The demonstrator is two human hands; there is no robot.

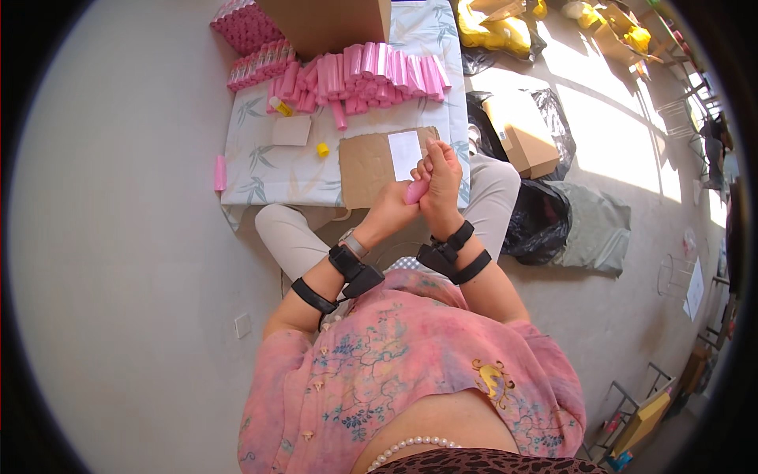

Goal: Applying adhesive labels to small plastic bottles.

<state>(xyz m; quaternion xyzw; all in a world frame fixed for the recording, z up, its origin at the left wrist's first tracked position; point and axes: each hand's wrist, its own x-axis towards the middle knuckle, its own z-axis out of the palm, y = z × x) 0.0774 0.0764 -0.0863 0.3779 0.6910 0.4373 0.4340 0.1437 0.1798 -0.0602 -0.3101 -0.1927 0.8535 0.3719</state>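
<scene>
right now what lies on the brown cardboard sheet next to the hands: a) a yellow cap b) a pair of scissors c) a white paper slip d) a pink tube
c: a white paper slip lies on the brown cardboard sheet, just left of the right hand; the yellow cap sits off it, on the patterned cloth.

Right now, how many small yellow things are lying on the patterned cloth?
2. A yellow-capped glue stick lies near the pink tube pile, and a loose yellow cap sits left of the cardboard sheet. More may hide under the pile.
</scene>
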